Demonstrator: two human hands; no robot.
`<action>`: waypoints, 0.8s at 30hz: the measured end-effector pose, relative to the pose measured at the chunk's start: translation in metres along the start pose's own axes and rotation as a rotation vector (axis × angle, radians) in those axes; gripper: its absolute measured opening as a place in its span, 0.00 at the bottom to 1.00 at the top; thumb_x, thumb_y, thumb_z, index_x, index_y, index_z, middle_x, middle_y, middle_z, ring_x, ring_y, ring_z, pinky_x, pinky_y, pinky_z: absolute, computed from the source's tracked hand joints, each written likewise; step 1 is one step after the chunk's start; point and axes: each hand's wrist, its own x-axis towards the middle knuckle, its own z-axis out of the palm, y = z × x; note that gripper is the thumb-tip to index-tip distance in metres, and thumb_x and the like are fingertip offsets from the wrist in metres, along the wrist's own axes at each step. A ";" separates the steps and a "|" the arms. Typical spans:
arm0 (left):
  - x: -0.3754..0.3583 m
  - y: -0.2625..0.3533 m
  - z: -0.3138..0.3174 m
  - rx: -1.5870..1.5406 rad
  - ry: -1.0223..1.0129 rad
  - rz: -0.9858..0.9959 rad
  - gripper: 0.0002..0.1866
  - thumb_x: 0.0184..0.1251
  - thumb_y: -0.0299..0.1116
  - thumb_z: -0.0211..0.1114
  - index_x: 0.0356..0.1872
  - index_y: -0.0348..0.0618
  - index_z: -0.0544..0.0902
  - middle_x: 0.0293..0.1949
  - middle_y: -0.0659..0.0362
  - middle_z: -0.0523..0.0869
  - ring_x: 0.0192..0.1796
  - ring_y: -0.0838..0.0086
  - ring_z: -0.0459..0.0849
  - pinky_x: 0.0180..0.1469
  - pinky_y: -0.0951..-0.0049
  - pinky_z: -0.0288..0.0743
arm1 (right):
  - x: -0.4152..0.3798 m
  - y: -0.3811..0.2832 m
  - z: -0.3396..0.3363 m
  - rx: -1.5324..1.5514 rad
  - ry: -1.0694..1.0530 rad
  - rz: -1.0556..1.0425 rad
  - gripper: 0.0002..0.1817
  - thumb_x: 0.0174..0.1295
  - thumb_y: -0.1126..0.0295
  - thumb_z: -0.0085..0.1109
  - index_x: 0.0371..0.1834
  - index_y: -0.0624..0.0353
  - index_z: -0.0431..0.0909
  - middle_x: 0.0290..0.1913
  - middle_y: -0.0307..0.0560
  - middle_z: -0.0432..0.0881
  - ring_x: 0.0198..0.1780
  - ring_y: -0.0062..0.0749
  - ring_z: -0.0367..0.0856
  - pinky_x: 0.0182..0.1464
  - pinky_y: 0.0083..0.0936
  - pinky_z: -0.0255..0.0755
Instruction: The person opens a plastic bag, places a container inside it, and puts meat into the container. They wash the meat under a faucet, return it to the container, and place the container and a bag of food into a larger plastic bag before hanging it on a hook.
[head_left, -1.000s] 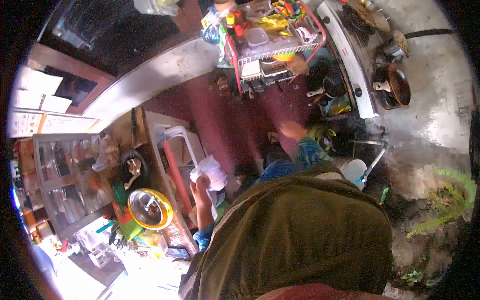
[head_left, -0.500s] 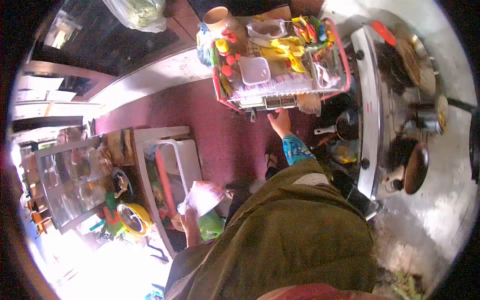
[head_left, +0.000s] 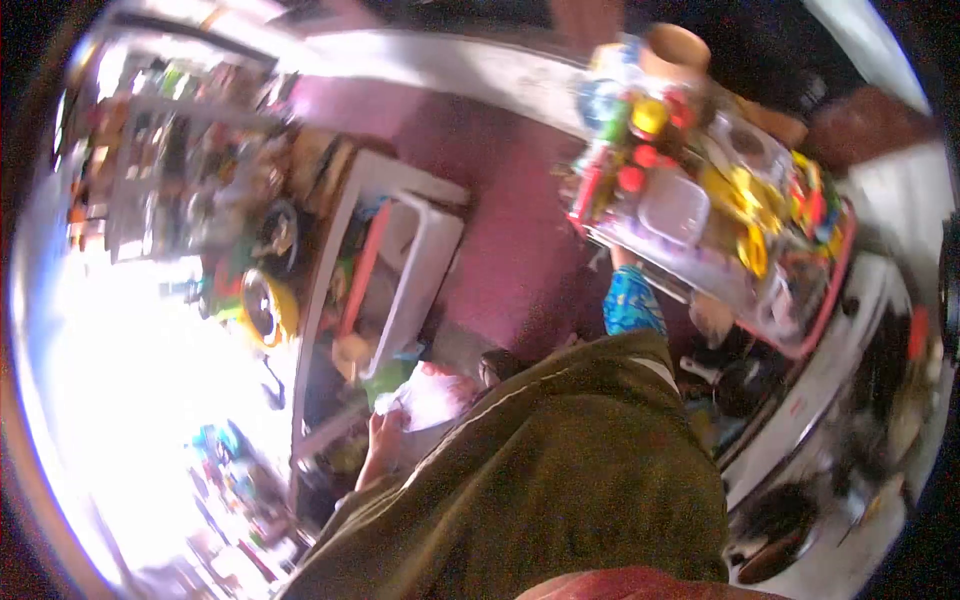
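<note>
Left grip: my left hand clamped on the white plastic bag, at 7 o'clock.
Right grip: my right hand at the wire rack, 1 o'clock; state unclear.
Writing: none readable, blurred.

A crumpled white plastic bag is bunched in the left hand, low and left of centre, near the body. It bulges upward from the fist, creased and puffed, just right of the white wooden shelf frame.
</note>
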 end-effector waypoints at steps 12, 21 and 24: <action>-0.020 0.055 -0.015 -0.713 0.351 -0.480 0.07 0.58 0.32 0.53 0.27 0.41 0.75 0.24 0.66 0.76 0.26 0.81 0.71 0.30 0.79 0.63 | 0.044 0.057 0.108 0.602 -0.114 0.593 0.28 0.52 0.41 0.48 0.38 0.55 0.80 0.41 0.49 0.81 0.50 0.51 0.73 0.49 0.51 0.66; -0.040 0.022 -0.017 -0.882 0.384 -0.499 0.06 0.55 0.26 0.51 0.33 0.40 0.75 0.25 0.64 0.76 0.28 0.81 0.73 0.32 0.81 0.66 | -0.100 -0.025 -0.044 0.047 0.628 -0.160 0.44 0.41 0.37 0.60 0.49 0.69 0.68 0.51 0.73 0.67 0.55 0.61 0.65 0.57 0.52 0.57; -0.054 0.006 -0.019 -0.897 0.412 -0.430 0.07 0.56 0.25 0.50 0.35 0.39 0.75 0.25 0.64 0.76 0.28 0.81 0.73 0.32 0.81 0.66 | -0.136 -0.018 -0.056 -0.020 0.680 -0.213 0.46 0.41 0.39 0.62 0.54 0.66 0.64 0.57 0.71 0.60 0.59 0.63 0.59 0.58 0.54 0.54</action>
